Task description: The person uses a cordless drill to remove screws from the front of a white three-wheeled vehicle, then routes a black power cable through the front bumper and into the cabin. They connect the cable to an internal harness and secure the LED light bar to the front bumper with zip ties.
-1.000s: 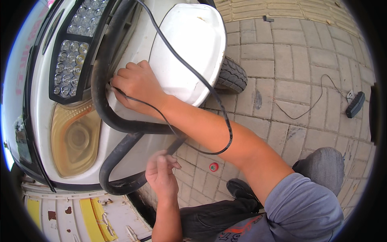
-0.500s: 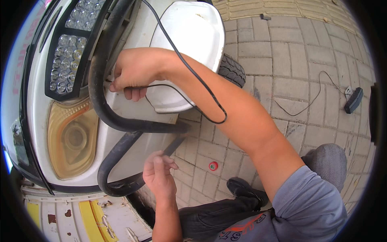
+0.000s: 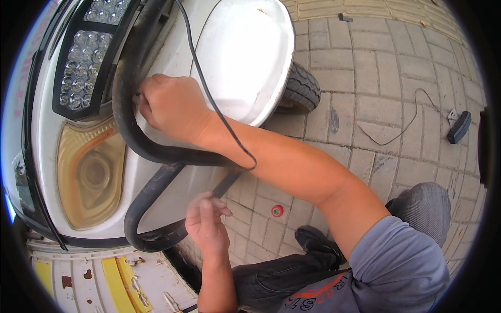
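Observation:
My right hand [image 3: 172, 107] reaches across to the white vehicle's front, its fingers closed in a pinch just behind a black tubular bar [image 3: 125, 99], beside the LED lamp [image 3: 81, 73]. A black cable [image 3: 201, 73] hangs from above, crosses my right forearm and bends back beneath it. The cable's end is hidden; half a second ago it led into these fingers. My left hand [image 3: 207, 224] is raised near the lower bend of the bar, palm up, with loosely curled fingers partly apart and nothing visible in them.
A yellowed headlamp [image 3: 91, 175] sits below the LED lamp. Beside my right arm are a white curved panel [image 3: 245, 57] and a tyre [image 3: 298, 88]. On the paving lie a red cap [image 3: 277, 211] and a small black box [image 3: 459, 128] with a thin wire.
My right hand has turned, its back now facing up and its fingertips tucked behind the bar. The cable loop has slid left along my forearm. My left hand stays nearly still.

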Motion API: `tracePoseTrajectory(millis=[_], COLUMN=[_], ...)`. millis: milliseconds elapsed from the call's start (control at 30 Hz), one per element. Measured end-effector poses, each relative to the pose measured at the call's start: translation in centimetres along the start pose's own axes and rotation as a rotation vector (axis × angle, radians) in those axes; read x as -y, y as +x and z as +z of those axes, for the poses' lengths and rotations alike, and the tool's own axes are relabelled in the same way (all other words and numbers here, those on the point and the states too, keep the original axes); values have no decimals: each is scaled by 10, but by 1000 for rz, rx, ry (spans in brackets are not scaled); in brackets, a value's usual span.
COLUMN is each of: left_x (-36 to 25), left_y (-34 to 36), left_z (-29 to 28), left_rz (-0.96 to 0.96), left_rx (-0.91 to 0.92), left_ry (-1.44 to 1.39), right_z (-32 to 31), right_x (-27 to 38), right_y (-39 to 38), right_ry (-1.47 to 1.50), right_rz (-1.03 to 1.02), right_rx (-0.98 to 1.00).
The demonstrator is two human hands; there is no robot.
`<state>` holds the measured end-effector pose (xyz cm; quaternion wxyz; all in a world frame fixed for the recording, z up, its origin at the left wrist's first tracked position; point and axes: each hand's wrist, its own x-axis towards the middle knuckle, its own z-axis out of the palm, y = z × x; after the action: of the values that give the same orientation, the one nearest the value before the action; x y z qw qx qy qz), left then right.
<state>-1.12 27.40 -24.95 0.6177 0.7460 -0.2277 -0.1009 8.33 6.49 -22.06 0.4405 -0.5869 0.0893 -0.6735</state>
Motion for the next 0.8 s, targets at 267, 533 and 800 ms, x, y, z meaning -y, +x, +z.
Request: tracePoseTrajectory(millis=[267,533,800], left_x=[4,6,11], left_y=[2,1,11], left_z=[-5,-8,5], left_rz=[-13,3,23], left_rx=[-2,32,48], left_ry=[5,-7,33], right_z=[7,-5,-65], right_x=[8,3,5], right_y=[-1,1,-31], right_ry=[30,56,426], right_rz=[59,113,490], right_rx=[-25,50,-55])
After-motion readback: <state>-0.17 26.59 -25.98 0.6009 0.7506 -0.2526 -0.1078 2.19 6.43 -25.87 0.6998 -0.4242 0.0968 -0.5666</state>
